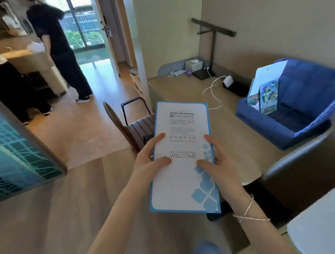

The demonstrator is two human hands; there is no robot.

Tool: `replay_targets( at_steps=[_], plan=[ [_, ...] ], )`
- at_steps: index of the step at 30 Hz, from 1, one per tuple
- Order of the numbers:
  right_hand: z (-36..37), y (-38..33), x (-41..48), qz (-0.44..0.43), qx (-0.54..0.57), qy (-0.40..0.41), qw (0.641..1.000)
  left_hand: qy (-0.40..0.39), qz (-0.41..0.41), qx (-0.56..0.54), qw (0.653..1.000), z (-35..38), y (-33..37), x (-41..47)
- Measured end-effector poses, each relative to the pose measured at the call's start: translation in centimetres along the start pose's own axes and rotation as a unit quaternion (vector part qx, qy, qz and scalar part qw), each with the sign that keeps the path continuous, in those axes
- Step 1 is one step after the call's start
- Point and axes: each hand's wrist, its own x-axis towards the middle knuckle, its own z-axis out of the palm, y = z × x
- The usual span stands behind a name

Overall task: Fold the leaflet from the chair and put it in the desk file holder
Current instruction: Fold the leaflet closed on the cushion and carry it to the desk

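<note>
I hold a tall white leaflet (pixel 183 181) with a blue border and the word WELCOME upright in front of me, folded narrow. My left hand (pixel 151 158) grips its left edge, thumb on the front. My right hand (pixel 219 163) grips its right edge the same way. Behind the leaflet stands the wooden chair (pixel 125 126) with a ribbed seat, pushed against the desk. The blue plastic file holder (pixel 287 111) sits on the desk at the right, with several papers and booklets standing in it.
The desk (pixel 237 135) carries a dark lamp (pixel 213 49), a tissue box (pixel 194 64), a white charger with a looping cable (pixel 215 91). Two people (pixel 59 49) stand at the far left near a counter. A white surface (pixel 322 228) is at bottom right.
</note>
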Motion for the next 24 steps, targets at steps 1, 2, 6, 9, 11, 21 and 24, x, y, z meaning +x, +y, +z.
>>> replay_targets(
  at_steps=[1,2,6,9,11,21,24],
  plan=[
    [-0.3,-0.2,1.3,-0.004,-0.002,0.021,1.0,-0.018,-0.006,-0.001,1.0,0.5,-0.1,2.1],
    [-0.7,-0.3,2.6,-0.006,-0.003,0.039,0.999,-0.035,-0.011,-0.003,0.999,1.0,-0.2,4.2],
    [-2.8,0.2,8.4,-0.002,-0.014,0.101,0.995,-0.078,-0.026,0.003,0.997,3.4,-1.3,12.1],
    [-4.7,0.6,13.2,0.002,-0.013,0.133,0.991,-0.098,-0.034,0.007,0.995,5.6,-1.8,17.9],
    [-6.2,0.4,16.4,0.002,-0.013,0.153,0.988,-0.114,-0.04,0.008,0.993,7.4,-1.7,21.9],
    [-14.5,-1.0,26.6,-0.013,-0.005,0.262,0.965,-0.252,-0.048,0.06,0.965,18.1,-1.5,36.3],
    [-16.9,-0.3,27.5,0.001,0.001,0.313,0.95,-0.296,-0.071,0.063,0.95,21.3,-2.4,38.9]
  ],
)
